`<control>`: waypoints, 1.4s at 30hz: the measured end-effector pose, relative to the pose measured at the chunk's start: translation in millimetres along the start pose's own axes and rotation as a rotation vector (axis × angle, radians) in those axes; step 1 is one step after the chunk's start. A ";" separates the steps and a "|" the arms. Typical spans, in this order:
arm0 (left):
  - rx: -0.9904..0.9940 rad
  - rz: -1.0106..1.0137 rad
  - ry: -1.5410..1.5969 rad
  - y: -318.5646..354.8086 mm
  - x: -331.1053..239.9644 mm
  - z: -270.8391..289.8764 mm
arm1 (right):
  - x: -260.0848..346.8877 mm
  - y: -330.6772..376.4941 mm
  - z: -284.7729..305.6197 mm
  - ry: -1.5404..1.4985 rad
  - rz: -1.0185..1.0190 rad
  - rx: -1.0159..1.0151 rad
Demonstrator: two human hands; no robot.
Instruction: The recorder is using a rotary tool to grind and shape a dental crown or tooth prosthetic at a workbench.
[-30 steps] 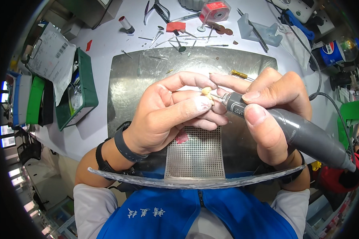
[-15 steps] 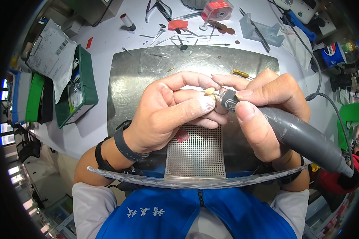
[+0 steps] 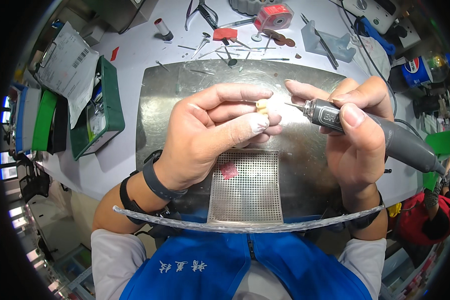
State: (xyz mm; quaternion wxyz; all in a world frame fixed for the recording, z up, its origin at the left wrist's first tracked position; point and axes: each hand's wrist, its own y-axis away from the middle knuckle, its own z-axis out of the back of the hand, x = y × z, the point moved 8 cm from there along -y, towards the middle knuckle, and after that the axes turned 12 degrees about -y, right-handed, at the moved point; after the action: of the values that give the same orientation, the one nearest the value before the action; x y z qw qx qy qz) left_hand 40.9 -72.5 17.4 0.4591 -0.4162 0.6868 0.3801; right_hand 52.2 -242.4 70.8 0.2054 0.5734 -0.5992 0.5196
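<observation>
My left hand [image 3: 210,132] pinches a small cream tooth-shaped piece [image 3: 261,106] between thumb and fingertips, held above a steel work plate [image 3: 160,100]. My right hand [image 3: 357,135] grips a grey pen-like rotary handpiece [image 3: 380,132] whose thin bur tip [image 3: 291,105] points left, a short gap away from the piece. A cable runs from the tool's rear toward the right. Both wrists wear dark bands.
A perforated metal grid [image 3: 245,187] with a small pink scrap lies under my hands. Loose burs, pliers and a red tape roll [image 3: 274,16] lie at the back. A green tray [image 3: 102,107] with papers stands left. A clear curved shield [image 3: 245,225] spans the front edge.
My right hand has drawn the handpiece to the right, so the bur tip has come away from the cream piece it was touching. My left hand stays in place.
</observation>
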 end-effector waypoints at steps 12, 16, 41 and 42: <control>-0.039 -0.133 -0.198 -0.4 -4.9 5.2 | 7.1 6.4 -17.8 0.187 0.015 0.111; -0.035 -0.139 -0.199 -0.4 -2.7 4.4 | 6.4 5.8 -21.3 0.193 0.025 0.122; -0.105 -0.238 -0.344 7.9 -11.5 0.0 | 7.5 8.6 -30.2 0.447 0.046 0.164; -0.105 -0.238 -0.338 8.2 -11.3 0.1 | 7.1 9.4 -31.1 0.447 0.045 0.164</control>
State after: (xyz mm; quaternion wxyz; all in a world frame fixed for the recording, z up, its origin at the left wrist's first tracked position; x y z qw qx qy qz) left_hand 36.0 -66.9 29.2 0.5872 -0.4481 0.5252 0.4226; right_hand 31.0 -220.9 84.9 0.2739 0.4453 -0.5073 0.6851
